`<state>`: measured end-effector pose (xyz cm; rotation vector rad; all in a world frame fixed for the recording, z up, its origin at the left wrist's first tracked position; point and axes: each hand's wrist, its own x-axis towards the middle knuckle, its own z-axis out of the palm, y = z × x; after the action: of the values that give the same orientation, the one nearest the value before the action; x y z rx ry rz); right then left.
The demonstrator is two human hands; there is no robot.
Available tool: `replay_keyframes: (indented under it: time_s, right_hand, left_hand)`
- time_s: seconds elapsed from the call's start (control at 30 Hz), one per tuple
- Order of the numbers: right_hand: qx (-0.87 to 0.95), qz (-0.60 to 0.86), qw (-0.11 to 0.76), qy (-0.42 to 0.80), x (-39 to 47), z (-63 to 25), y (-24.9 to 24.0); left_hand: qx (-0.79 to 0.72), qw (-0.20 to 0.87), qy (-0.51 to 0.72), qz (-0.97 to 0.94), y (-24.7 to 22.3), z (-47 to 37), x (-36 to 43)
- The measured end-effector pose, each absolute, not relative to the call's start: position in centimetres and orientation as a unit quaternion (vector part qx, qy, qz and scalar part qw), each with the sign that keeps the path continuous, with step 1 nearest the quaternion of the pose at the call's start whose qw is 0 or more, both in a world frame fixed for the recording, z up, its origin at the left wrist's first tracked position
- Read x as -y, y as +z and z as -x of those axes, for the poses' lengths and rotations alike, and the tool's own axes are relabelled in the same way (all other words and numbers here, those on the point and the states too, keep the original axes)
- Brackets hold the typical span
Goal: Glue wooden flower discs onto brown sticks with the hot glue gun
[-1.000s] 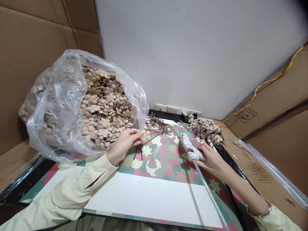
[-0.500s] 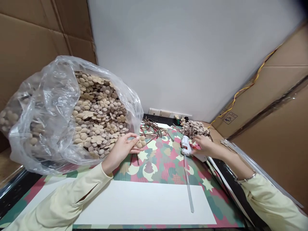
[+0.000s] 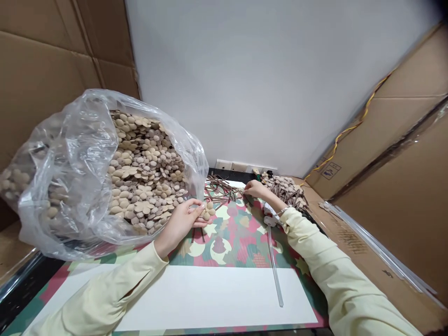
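Note:
A beige padded fabric flower (image 3: 207, 211) is pinched between the thumb and fingers of my left hand (image 3: 180, 224), at the right edge of a big clear plastic bag (image 3: 80, 140). Similar flowers (image 3: 150, 158) fill the bag. My right hand (image 3: 258, 189) reaches to the back of the table, its fingertips drawn together at the right end of a loose pile of thin brown strips (image 3: 224, 189). What those fingertips hold, if anything, is too small to make out. Under my right wrist lies a white glue gun (image 3: 269, 215), partly covered, with a long clear glue stick (image 3: 275, 266) in it.
A white sheet (image 3: 210, 296) lies at the front of the patterned tabletop (image 3: 241, 242). Behind my right forearm is a heap of flowers with brown stems (image 3: 289, 190). Clear rods (image 3: 381, 252) lie at right. Cardboard (image 3: 413, 154), a yellow cord (image 3: 338, 140) and wall sockets (image 3: 240, 166) surround the table.
My right hand has left the glue gun and moved left and back to the brown strips. My left hand keeps the flower, now turned more toward me.

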<state>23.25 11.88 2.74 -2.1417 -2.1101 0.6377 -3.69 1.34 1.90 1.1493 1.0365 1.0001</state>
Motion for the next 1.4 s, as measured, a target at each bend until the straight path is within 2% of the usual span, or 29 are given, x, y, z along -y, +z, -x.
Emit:
replay_keyframes:
  time_s: [0.3,0.53,0.67,0.73,0.9,1.03,1.13,1.4]
  right_hand:
    - [0.672,0.696,0.066,0.244,-12.5,-23.0,2.5]
    - [0.696,0.668,0.194,0.178,-9.2,-24.8,5.4]
    - [0.716,0.624,0.253,0.183,-5.1,-25.4,7.4]
    - [0.724,0.598,0.265,0.220,-3.1,-25.3,7.8]
    - [0.692,0.497,0.308,0.424,0.1,-23.9,7.5]
    - [0.658,0.438,0.330,0.516,0.9,-22.6,6.7]
    - [0.626,0.399,0.357,0.567,1.0,-21.8,5.8]
    - [0.543,0.374,0.421,0.623,1.9,-19.7,4.0]
  left_hand:
    - [-0.459,0.598,0.415,-0.510,2.5,3.6,-1.1]
    - [-0.458,0.595,0.408,-0.520,2.8,3.5,-0.9]
    - [-0.428,0.600,0.396,-0.547,3.1,3.4,-0.4]
    - [-0.415,0.587,0.397,-0.570,3.6,3.3,-0.2]
    - [-0.355,0.540,0.371,-0.667,5.3,2.6,0.6]
    - [-0.264,0.575,0.294,-0.716,6.1,0.9,1.1]
    - [-0.232,0.609,0.268,-0.710,5.8,-0.5,1.3]
    - [-0.277,0.581,0.276,-0.714,4.4,-1.8,1.6]
